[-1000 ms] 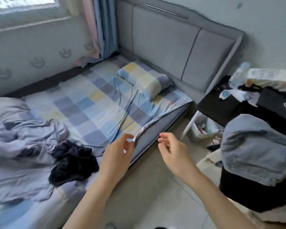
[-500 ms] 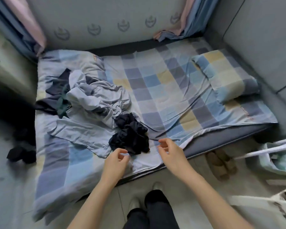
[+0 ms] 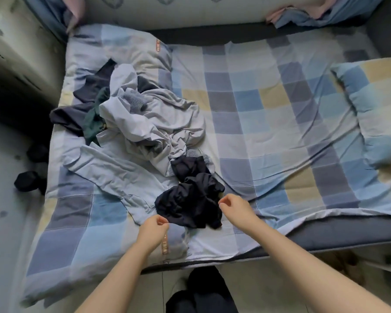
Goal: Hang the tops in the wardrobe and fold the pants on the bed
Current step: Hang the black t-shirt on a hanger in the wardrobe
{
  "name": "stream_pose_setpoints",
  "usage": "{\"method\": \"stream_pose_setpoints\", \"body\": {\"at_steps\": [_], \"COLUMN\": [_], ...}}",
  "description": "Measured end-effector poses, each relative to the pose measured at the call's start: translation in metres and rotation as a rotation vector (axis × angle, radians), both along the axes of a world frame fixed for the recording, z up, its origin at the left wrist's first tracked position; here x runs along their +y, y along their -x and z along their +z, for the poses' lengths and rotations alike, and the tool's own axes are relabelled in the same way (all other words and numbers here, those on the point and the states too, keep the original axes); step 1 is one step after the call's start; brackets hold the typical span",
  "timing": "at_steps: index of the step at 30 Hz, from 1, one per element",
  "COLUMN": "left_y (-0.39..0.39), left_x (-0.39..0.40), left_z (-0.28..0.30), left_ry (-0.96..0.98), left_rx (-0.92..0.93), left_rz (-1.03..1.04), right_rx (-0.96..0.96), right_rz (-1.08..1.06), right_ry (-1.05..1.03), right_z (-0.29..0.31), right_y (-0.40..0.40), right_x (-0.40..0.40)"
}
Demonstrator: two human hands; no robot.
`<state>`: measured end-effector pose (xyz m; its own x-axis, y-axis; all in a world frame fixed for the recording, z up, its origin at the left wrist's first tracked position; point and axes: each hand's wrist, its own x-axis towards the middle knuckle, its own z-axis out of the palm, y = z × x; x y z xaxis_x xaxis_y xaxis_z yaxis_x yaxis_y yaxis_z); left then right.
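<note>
Both hands hover over the near edge of the bed (image 3: 280, 114), flanking the crumpled dark navy garment (image 3: 190, 197), which serves as the landmark here. The left hand (image 3: 152, 227) sits just beside its near-left corner, fingers curled loosely with thumb and forefinger almost pinched together, holding nothing that can be seen; the right hand (image 3: 234, 205) sits just beside its right edge in the same loose curl, also empty as far as the view shows. Whether either fingertip touches the fabric cannot be told. Beyond the dark garment, further onto the bed and to the left, lies a heap of pale grey-lilac clothing (image 3: 149, 118), and behind that heap a dark teal piece (image 3: 95, 118) and another navy piece (image 3: 77, 109) poke out. The main risk is a wrong sort: balled up like this, the dark garment could be a top or pants, and picking it up by a random fold may drag the pale piece touching its far side along with it, or tip it off the mattress edge, which it lies close to. A pinch on one layer only would let it unravel unevenly. The wardrobe is out of view, no hangers are visible, and the pillow (image 3: 375, 105) far right of the garment is cut off by the frame. Dark lumps on the floor (image 3: 28, 181) left of the bed are too blurred to identify.
</note>
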<state>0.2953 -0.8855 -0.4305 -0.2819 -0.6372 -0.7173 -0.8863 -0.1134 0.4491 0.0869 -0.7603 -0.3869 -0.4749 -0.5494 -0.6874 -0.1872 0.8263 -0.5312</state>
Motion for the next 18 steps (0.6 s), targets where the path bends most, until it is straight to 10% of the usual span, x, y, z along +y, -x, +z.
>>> {"method": "stream_pose_setpoints", "body": {"at_steps": [11,18], "left_y": [0.027,0.015], "left_x": [-0.046,-0.042], "left_z": [-0.142,-0.188], "left_ry": [0.005,-0.114], "left_rx": [-0.151,-0.085], "left_rz": [-0.111,0.275], "right_rx": [-0.050,-0.245], "right_rz": [0.314,0.336], "right_ry": [-0.172,-0.327], "right_z": [-0.146,-0.213], "right_y": [0.048,0.015], "right_x": [-0.073,-0.074]}}
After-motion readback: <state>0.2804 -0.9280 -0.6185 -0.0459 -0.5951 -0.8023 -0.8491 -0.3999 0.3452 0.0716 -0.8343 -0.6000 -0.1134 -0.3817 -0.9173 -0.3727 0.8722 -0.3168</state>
